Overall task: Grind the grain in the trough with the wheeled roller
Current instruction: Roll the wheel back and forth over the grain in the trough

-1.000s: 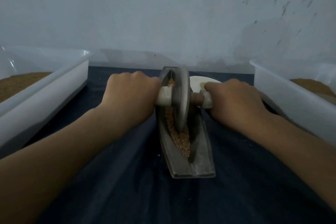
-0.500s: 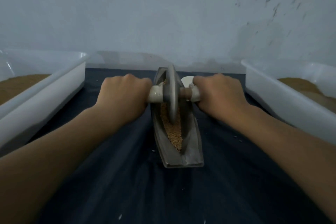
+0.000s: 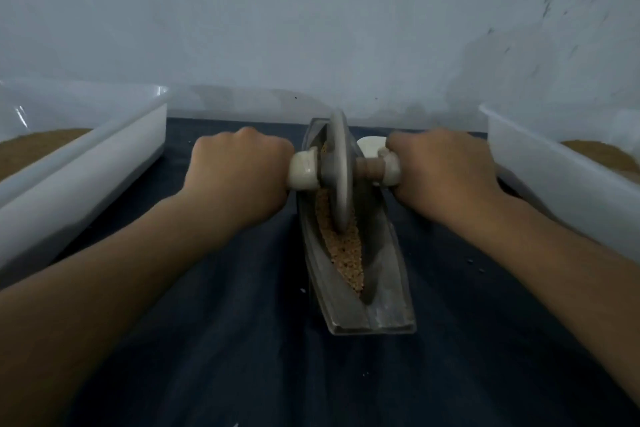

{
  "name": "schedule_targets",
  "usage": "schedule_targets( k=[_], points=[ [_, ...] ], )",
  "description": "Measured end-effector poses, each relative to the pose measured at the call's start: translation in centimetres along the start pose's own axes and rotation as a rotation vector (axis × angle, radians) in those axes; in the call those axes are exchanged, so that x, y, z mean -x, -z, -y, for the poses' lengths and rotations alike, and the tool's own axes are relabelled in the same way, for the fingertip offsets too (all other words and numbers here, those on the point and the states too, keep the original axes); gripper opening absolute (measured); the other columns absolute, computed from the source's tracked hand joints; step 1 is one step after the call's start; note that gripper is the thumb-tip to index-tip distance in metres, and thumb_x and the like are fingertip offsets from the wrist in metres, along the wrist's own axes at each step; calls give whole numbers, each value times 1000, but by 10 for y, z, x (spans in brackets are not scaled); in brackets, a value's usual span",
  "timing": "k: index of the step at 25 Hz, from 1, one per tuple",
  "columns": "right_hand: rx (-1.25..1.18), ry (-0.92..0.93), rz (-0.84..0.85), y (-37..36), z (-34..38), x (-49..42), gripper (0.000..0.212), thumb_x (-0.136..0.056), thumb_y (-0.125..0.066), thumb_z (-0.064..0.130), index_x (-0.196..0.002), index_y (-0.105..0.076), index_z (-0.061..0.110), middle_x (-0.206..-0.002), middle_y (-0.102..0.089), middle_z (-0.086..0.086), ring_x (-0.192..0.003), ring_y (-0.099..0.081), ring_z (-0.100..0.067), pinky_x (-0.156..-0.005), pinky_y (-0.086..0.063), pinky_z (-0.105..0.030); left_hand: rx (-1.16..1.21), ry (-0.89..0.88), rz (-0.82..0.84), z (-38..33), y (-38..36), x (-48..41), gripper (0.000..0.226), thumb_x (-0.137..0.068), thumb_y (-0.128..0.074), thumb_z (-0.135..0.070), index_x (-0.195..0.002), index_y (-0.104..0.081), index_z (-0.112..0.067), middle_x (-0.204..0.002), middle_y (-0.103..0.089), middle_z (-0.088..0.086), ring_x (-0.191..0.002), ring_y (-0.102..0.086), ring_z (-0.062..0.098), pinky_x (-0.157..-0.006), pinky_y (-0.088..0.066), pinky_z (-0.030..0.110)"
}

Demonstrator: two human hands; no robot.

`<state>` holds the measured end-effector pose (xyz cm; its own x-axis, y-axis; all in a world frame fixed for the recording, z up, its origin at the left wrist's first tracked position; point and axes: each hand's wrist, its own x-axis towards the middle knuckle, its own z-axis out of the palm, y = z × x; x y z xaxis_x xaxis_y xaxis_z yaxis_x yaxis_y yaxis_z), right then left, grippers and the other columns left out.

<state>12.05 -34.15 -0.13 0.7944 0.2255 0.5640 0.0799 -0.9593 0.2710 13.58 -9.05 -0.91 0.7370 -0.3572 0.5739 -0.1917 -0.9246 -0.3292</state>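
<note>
Grey metal disc roller (image 3: 339, 177) stands upright towards the far end of the long boat-shaped grey trough (image 3: 384, 270), its rim bedded in the tan grain (image 3: 344, 255). Left hand (image 3: 239, 173) and right hand (image 3: 446, 170) are each wrapped in a fist round a pale axle end. The wheel looks heavy and rigid and the grain loose. Best held close to the hub on both sides, or it may tip. The trough sits on dark blue cloth (image 3: 242, 340).

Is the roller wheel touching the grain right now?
Touching: the head view shows the roller wheel with its lower rim buried in the grain inside the trough.
</note>
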Motion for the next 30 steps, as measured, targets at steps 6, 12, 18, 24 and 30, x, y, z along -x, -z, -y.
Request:
schedule_targets(
  k=[6, 12, 18, 24, 30],
  points=[
    [-12, -37, -71, -35, 0, -42, 12, -77, -70, 25, -78, -58, 25, -61, -45, 1, -54, -45, -26, -47, -19, -22, 61, 56, 83, 3, -24, -49, 12, -84, -59, -35, -90, -64, -27, -74, -50, 2, -67, -55, 29, -56, -35, 34],
    [-17, 47, -10, 7, 1, 11, 18, -79, -67, 31, -82, -50, 27, -65, -50, 6, -58, -47, -26, -47, -17, -27, 79, -30, 89, 3, 14, 3, 19, -83, -59, -38, -80, -42, -30, -64, -32, -6, -51, -31, 18, -50, -25, 29],
    [-111, 91, -8, 43, -12, 57, 41, -76, -66, 43, -80, -26, 35, -60, -55, 0, -53, -55, -33, -46, -31, -28, -5, -153, -22, 12, 50, 35, 39, -73, -71, -42, -73, -34, -29, -57, -13, -9, -45, -12, 13, -49, -3, 22],
    [-46, -49, 72, -7, -5, -5, 19, -80, -68, 35, -80, -51, 28, -65, -48, 5, -64, -51, -26, -49, -28, -28, 4, -27, 16, 5, -1, -13, 12, -84, -60, -39, -82, -56, -28, -66, -43, -1, -56, -46, 24, -52, -30, 31],
    [-126, -75, -24, -40, -8, -39, 27, -83, -63, 25, -69, -40, 26, -62, -47, 3, -62, -53, -27, -49, -24, -25, 10, 14, 49, 6, -17, -57, 14, -84, -62, -30, -94, -65, -21, -70, -42, 4, -66, -52, 29, -59, -35, 35]
  ],
)
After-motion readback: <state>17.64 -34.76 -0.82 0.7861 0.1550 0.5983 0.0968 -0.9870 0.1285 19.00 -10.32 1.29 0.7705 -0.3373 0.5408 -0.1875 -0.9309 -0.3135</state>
